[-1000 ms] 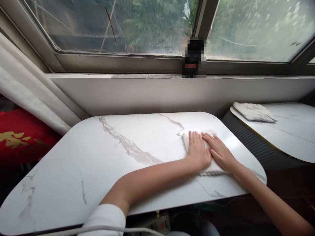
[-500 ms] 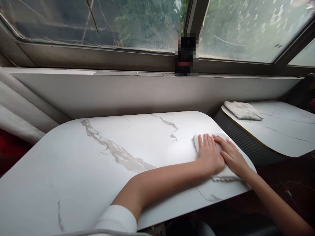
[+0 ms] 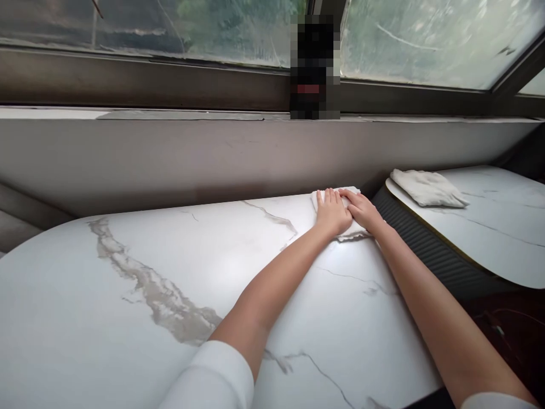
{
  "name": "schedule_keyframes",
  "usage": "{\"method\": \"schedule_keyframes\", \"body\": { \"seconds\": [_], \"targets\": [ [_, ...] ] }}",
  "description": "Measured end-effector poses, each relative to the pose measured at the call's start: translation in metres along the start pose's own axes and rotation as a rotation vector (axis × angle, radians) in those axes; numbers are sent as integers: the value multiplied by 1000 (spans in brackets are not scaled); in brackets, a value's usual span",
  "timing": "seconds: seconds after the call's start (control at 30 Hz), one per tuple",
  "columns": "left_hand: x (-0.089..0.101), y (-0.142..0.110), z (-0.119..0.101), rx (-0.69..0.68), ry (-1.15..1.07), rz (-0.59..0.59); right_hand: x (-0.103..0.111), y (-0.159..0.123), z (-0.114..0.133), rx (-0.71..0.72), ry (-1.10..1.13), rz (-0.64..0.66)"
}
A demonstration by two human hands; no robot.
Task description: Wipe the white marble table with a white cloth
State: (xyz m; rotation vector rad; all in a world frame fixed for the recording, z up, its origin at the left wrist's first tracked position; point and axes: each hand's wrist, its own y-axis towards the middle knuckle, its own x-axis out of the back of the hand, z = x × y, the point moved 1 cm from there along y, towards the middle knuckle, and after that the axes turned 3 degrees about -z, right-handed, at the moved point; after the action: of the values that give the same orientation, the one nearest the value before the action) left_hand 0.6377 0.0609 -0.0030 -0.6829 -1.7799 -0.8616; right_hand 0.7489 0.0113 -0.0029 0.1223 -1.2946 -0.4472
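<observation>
A folded white cloth lies on the white marble-patterned table, at the table's far right corner near the wall. My left hand rests flat on it, fingers stretched out and pointing away from me. Close against it, my right hand presses on the cloth's right part, its fingers extended and touching the left hand. Both palms face down and cover much of the cloth, whose edges show around them.
To the right stands a second marble-patterned table with another folded white cloth on its near left corner. A dark ribbed surface shows in the gap between the tables. Behind runs a low wall under windows; a pixelated dark object stands on the sill.
Both hands have slid the cloth away from me, from the table's right side to its far right corner by the wall. My arms are stretched further out. The view has also shifted.
</observation>
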Motion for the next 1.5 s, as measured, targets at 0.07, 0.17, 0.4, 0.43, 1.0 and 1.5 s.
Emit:
{"method": "schedule_keyframes", "body": {
  "seconds": [0.07,0.17,0.4,0.43,1.0,1.5],
  "targets": [
    [-1,2,0,5,3,-6,0,1,-1,2,8,0],
    [-2,-1,-3,-2,16,-23,2,-7,-3,3,8,9],
    [2,-44,-31,-85,13,-33,20,-67,2,-21,-28,30],
    [4,-55,-38,-104,17,-31,24,-82,5,-18,-38,32],
    [74,-226,-46,-278,-320,288,50,-249,126,139,-240,-16],
    [43,-77,86,-4,-123,-48,-28,-28,135,-27,-238,118]
  ]
}}
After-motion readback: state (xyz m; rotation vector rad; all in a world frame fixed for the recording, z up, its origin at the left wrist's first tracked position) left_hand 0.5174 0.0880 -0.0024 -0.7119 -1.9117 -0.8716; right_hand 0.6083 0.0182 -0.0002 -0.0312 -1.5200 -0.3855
